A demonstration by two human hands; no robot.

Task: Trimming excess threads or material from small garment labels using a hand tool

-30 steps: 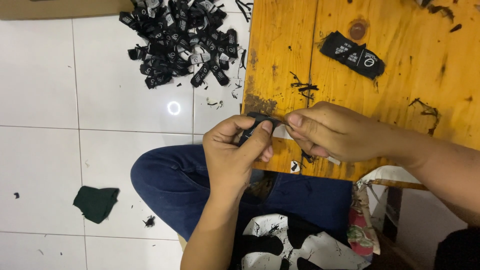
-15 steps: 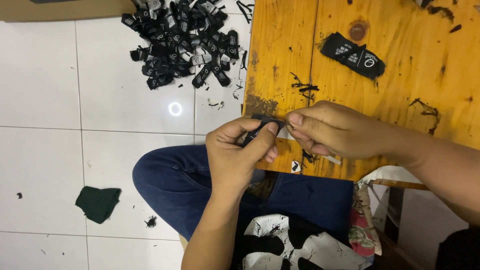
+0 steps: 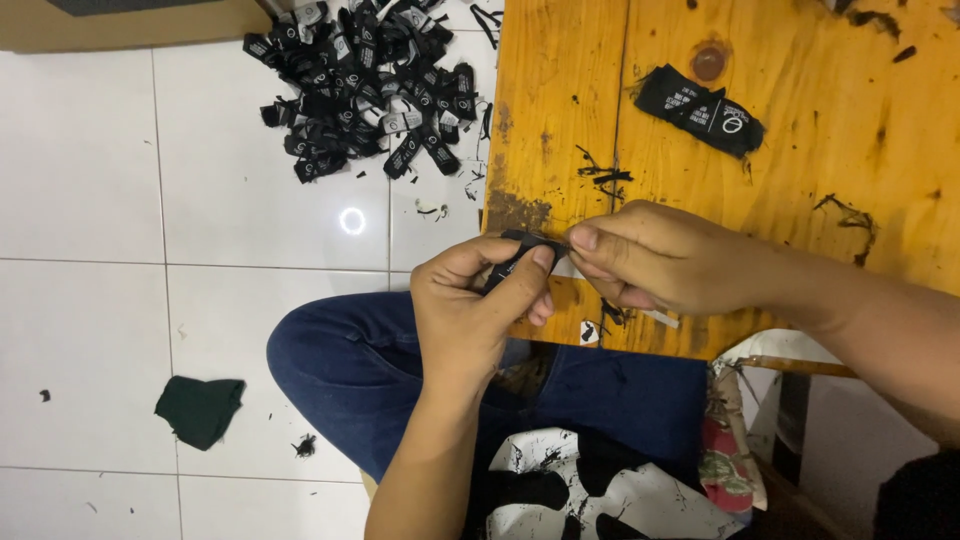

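I see my left hand and right hand both pinched shut on one small black label, each grip closed on an end, held over the near edge of the wooden counter.

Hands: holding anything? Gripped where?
Yes. Both hands pinch one small black label between thumb and forefinger: left hand on its left end, right hand on its right end, at the wooden table edge.
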